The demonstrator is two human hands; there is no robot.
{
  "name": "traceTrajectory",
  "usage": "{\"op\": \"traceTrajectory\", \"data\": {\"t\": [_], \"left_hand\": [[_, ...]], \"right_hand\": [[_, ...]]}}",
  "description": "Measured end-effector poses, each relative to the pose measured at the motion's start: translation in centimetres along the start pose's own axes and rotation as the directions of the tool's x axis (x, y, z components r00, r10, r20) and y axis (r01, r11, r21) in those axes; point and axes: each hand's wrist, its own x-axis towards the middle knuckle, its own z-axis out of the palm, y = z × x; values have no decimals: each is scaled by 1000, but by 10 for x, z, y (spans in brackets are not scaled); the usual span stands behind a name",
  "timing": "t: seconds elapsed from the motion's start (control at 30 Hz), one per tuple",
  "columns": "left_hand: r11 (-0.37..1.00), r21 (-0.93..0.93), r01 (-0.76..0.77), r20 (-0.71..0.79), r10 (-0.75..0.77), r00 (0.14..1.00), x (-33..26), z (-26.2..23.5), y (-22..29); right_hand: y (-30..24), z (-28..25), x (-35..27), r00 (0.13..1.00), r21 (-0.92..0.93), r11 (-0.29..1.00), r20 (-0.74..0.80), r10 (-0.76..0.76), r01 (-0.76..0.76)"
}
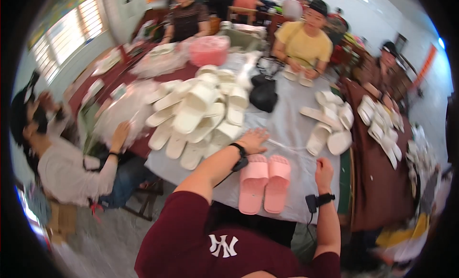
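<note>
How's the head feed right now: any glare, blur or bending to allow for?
Head view: the window at left glares near-white; the left hand looks slightly soft; the pink slippers read fairly clearly. Also head view: fisheye distortion bends the room's edges, and black closes in around the rim.

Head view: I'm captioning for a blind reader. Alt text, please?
Two pink slippers lie side by side on a gray-covered table, a person's left hand spread beyond them, right hand curled to their right. Cream slippers form heaps farther off, near other people.
</note>
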Motion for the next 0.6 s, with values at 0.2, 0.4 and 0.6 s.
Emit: {"op": "traceTrajectory", "data": {"t": [0.2, 0.4, 0.6], "left_hand": [[998, 60, 13, 35, -15, 999, 0, -5, -3], [993, 116, -16, 43, 11, 999, 9, -1, 4], [993, 117, -2, 51, -4, 999, 0, -6, 4]], "right_hand": [[11, -60, 5, 982, 65, 988, -121, 147, -140], [65, -128, -12, 901, -20, 977, -391, 189, -214], [104, -210, -48, 636, -25, 895, -713, 296, -445]]}}
